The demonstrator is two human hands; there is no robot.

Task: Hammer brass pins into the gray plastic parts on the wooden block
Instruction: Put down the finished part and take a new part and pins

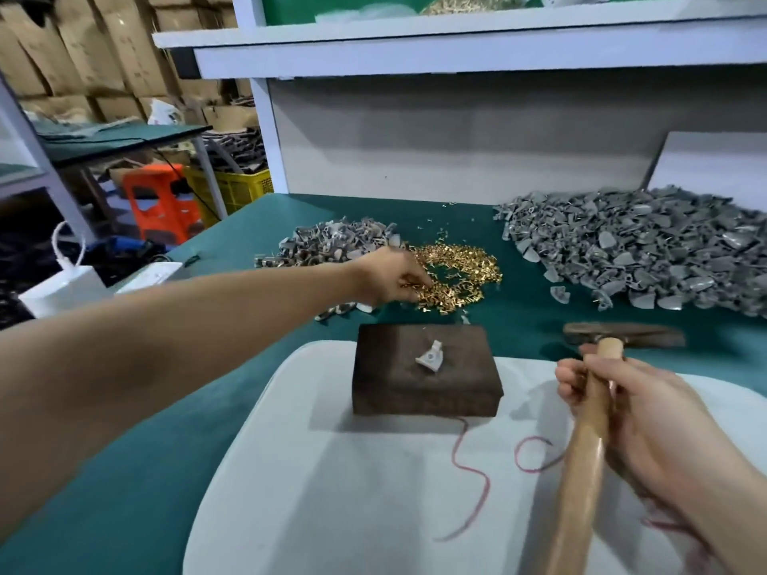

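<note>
On my remote feed, the green table [124, 471] carries a white pad [332, 491], with a heap of gray plastic parts [643, 251] at far right. The wooden block [423, 371] sits on the pad's far edge. The right hand [631, 412] grips the hammer [589, 450] by its handle. The left hand [390, 280] dips its fingertips into the brass pins [456, 276]; I cannot tell whether it pinches any. One gray part [431, 359] lies atop the block.

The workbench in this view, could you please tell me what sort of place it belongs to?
Probably a small assembly workshop or factory: heaps of gray plastic parts and brass pins lie on the green bench, with stacked cardboard boxes behind.
</note>
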